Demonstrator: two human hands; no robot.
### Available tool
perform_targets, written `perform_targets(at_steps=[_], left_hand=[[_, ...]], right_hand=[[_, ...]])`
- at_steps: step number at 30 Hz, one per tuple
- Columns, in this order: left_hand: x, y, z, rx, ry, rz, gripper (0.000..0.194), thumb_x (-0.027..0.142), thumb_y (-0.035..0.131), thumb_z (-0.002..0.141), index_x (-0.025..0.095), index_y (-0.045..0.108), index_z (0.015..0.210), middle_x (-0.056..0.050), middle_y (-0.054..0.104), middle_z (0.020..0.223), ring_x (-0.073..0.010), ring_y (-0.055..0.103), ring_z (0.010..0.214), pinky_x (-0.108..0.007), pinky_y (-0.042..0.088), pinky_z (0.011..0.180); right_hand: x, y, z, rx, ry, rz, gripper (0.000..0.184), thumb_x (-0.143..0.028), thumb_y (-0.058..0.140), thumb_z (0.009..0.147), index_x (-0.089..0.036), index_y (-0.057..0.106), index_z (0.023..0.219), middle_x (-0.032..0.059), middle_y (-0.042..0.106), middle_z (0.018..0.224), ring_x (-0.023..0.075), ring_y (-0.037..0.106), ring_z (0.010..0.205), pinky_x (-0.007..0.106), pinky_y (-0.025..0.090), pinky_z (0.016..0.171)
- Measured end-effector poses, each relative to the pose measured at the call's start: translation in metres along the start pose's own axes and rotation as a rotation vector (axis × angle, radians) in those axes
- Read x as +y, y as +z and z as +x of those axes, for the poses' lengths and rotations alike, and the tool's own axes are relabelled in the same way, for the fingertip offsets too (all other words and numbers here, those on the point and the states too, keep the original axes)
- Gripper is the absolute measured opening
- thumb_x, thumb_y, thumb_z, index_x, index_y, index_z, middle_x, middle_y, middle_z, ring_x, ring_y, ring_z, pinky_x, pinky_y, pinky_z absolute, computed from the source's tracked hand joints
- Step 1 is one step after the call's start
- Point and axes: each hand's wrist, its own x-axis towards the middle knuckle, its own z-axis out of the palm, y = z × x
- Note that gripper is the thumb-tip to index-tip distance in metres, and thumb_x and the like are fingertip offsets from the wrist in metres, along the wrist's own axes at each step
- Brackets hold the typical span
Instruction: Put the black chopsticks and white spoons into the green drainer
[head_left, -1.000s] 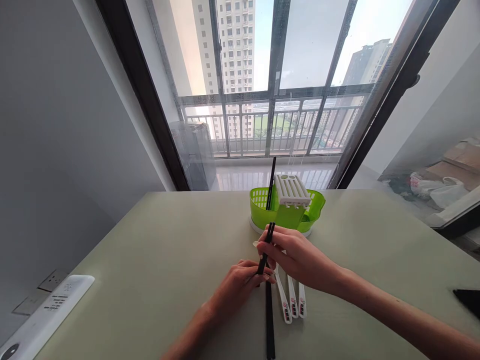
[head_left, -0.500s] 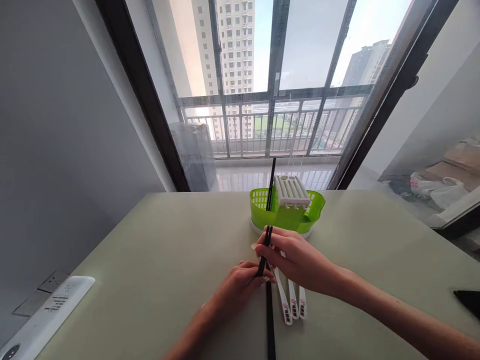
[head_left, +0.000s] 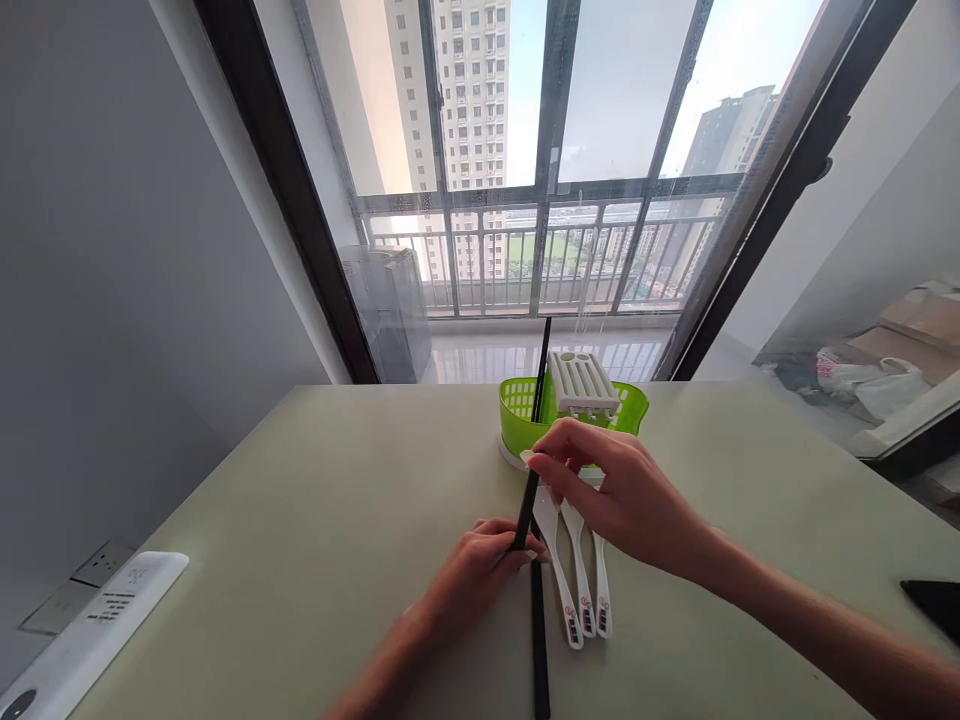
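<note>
A pair of black chopsticks (head_left: 526, 512) stands tilted upward between my hands. My left hand (head_left: 491, 560) is closed around its lower end, resting low over the table. At the top end, my right hand (head_left: 600, 480) pinches the tips between thumb and fingers. Under and in front of my left hand, more black chopsticks (head_left: 540, 640) lie lengthwise on the table. Just right of them lie three white spoons (head_left: 562, 585) with printed handles; their far ends are partly behind my right hand. Behind that hand sits a green utensil basket (head_left: 517, 430), with black chopsticks (head_left: 543, 365) leaning upright in its left part.
A white slotted holder (head_left: 585, 385) tops the basket's middle. All this rests on a pale green table (head_left: 360, 500). A white power strip (head_left: 112, 620) lies at the left edge, and a dark pointed object (head_left: 934, 605) at the right edge. Glass doors stand behind the table.
My right hand has slid up the chopsticks to their top end, now covering the tips and uncovering more of the spoons. My left hand has stayed in place.
</note>
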Motion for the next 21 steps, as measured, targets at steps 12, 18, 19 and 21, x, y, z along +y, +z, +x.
perform_targets(at_steps=[12,18,19,21], left_hand=[[-0.009,0.005,0.000,0.116,-0.070,0.021,0.026,0.036,0.055,0.101,0.024,0.077,0.107,-0.006,0.077,0.109,-0.0225,0.070,0.105,-0.034,0.053,0.097],[-0.016,0.006,-0.002,0.191,-0.152,0.019,0.031,0.041,0.051,0.102,0.020,0.073,0.107,-0.007,0.076,0.103,-0.0180,0.070,0.089,-0.029,0.053,0.084],[-0.017,0.006,-0.002,0.197,-0.159,0.014,0.033,0.043,0.051,0.103,0.019,0.073,0.106,-0.007,0.076,0.102,-0.0173,0.069,0.085,-0.028,0.053,0.079],[-0.018,0.006,-0.002,0.202,-0.171,0.016,0.037,0.046,0.050,0.102,0.018,0.074,0.104,-0.007,0.076,0.100,-0.0159,0.067,0.078,-0.026,0.050,0.072]], right_hand=[[-0.015,-0.088,0.073,0.493,-0.119,0.033,0.025,-0.042,0.068,0.096,-0.025,0.060,0.080,-0.0033,0.061,0.065,0.0093,0.057,0.050,0.025,0.048,0.051],[0.021,-0.085,0.117,0.530,-0.105,-0.122,0.021,-0.034,0.064,0.098,-0.023,0.059,0.081,-0.0040,0.061,0.065,0.0098,0.060,0.049,0.025,0.046,0.050],[0.030,-0.079,0.122,0.499,-0.074,-0.167,0.021,-0.034,0.063,0.098,-0.022,0.059,0.081,-0.0034,0.063,0.066,0.0106,0.062,0.050,0.026,0.046,0.052],[0.050,-0.067,0.129,0.421,-0.003,-0.215,0.021,-0.033,0.063,0.098,-0.021,0.060,0.081,-0.0024,0.066,0.066,0.0121,0.065,0.051,0.028,0.049,0.057]])
